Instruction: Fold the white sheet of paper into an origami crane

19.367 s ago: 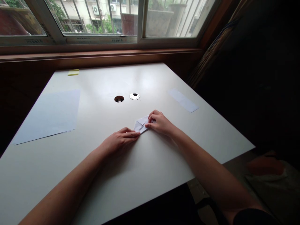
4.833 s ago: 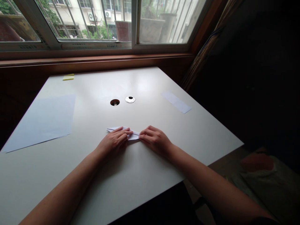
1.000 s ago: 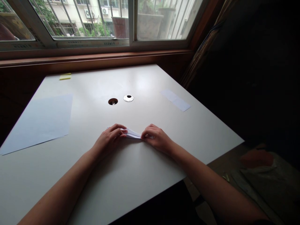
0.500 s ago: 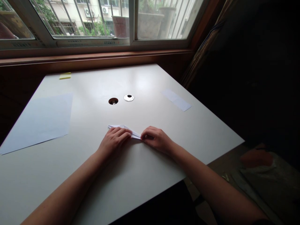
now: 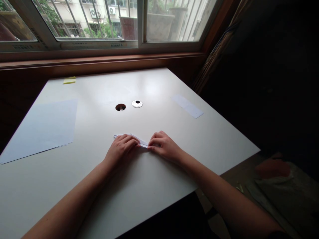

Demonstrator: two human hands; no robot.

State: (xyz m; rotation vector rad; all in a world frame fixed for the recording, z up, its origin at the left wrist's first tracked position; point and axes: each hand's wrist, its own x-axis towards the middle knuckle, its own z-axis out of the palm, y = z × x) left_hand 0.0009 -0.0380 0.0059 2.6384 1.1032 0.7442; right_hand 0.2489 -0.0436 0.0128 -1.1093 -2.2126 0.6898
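A white worktop (image 5: 139,196) lies below a window. Along its left edge are pale paper sheets (image 5: 42,129), slightly misaligned at the near side; a yellow sticky-note pad (image 5: 69,80) sits at the far-left corner. Next, the left hand (image 5: 122,146) spreads bent fingers over a narrow, folded white paper (image 5: 143,144); whether its mostly hidden thumb grips underneath, I cannot tell. The paper lies mid-worktop, on the near side of a round cable hole (image 5: 120,107) and its metal cover (image 5: 137,104), its left point showing beyond the left hand. The right hand (image 5: 164,146) pinches its right tip between thumb and fingertips. Creasing well here probably calls for the left hand to pin the layers steadily while the right lines up the tip before pressing hard. Farther right, a paper strip (image 5: 188,106) lies near the right edge.
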